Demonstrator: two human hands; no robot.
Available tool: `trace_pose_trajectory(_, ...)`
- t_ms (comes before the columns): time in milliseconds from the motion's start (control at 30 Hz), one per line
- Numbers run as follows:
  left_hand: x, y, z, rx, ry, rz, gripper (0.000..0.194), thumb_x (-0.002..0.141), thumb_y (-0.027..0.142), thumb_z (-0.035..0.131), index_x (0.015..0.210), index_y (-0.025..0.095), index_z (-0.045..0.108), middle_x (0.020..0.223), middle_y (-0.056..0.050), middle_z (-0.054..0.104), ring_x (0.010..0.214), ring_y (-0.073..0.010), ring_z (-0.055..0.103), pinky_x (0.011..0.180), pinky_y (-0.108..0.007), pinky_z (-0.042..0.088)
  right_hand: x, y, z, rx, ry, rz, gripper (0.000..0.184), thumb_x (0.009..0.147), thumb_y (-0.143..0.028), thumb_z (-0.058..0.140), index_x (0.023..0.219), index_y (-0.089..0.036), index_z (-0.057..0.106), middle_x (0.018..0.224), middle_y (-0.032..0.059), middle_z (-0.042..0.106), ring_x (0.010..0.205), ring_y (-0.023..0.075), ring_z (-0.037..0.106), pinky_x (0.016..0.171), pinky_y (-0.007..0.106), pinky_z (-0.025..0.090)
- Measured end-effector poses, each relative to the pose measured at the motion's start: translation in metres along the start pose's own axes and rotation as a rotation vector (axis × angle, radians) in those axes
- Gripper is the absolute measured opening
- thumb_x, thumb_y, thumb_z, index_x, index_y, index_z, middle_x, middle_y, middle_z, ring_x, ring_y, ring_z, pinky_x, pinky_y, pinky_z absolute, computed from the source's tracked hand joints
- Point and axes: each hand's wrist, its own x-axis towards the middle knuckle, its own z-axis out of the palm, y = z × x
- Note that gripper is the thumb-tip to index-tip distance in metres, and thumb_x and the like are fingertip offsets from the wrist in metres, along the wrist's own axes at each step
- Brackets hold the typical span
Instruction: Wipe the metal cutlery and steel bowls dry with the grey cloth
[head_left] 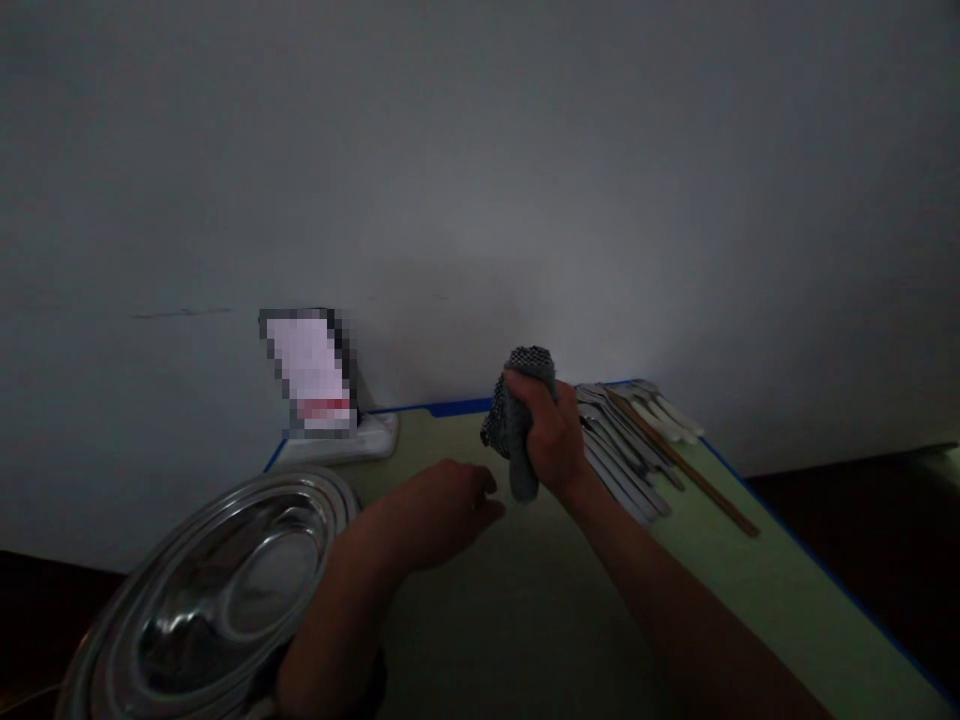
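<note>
My right hand (551, 435) is closed round a grey checked cloth (517, 405), held upright just above the green table (525, 600) near its far edge. My left hand (442, 510) hovers low over the table a little to the left of the cloth, fingers loosely curled and pointing right, with nothing seen in them. A row of metal cutlery (626, 450) lies just right of the cloth hand, with a long wooden stick (697, 470) across it.
A stack of shiny metal plates (217, 590) sits at the near left by my left forearm. A pixelated upright object on a white stand (337, 440) is at the far left corner. A grey wall rises behind; the table's blue-edged right side drops to dark floor.
</note>
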Motion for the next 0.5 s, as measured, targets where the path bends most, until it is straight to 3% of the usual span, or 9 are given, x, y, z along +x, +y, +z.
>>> trace_pose_trajectory(300,0.007,0.014,0.01,0.055,-0.004,-0.02,0.03,0.083,0.031,0.044,0.093,0.012,0.064,0.097,-0.014,0.07,0.083,-0.0246,0.066,0.068,-0.03,0.047,0.002,0.0,0.001,-0.019,-0.055,0.022,0.037,0.074,-0.043,0.053,0.049,-0.02,0.037,0.048,-0.0056,0.032,0.046,0.0071,0.031,0.042,0.021,0.028)
trace_pose_trajectory(400,0.009,0.012,0.013,0.096,0.008,-0.017,0.033,0.084,0.032,0.042,0.094,0.011,0.064,0.097,-0.016,0.069,0.084,-0.0257,0.066,0.069,-0.031,0.048,0.005,0.005,0.001,0.016,-0.028,0.066,0.037,0.074,-0.044,0.052,0.05,-0.02,0.038,0.048,-0.0055,0.033,0.045,0.007,0.032,0.041,0.021,0.027)
trace_pose_trajectory(500,0.018,0.006,0.021,0.113,0.029,-0.002,0.032,0.082,0.029,0.044,0.099,0.01,0.063,0.099,-0.018,0.069,0.091,-0.0289,0.065,0.075,-0.035,0.048,0.006,0.011,0.006,0.03,-0.082,0.104,0.038,0.072,-0.047,0.053,0.05,-0.02,0.04,0.048,-0.0055,0.035,0.044,0.0068,0.033,0.041,0.021,0.028)
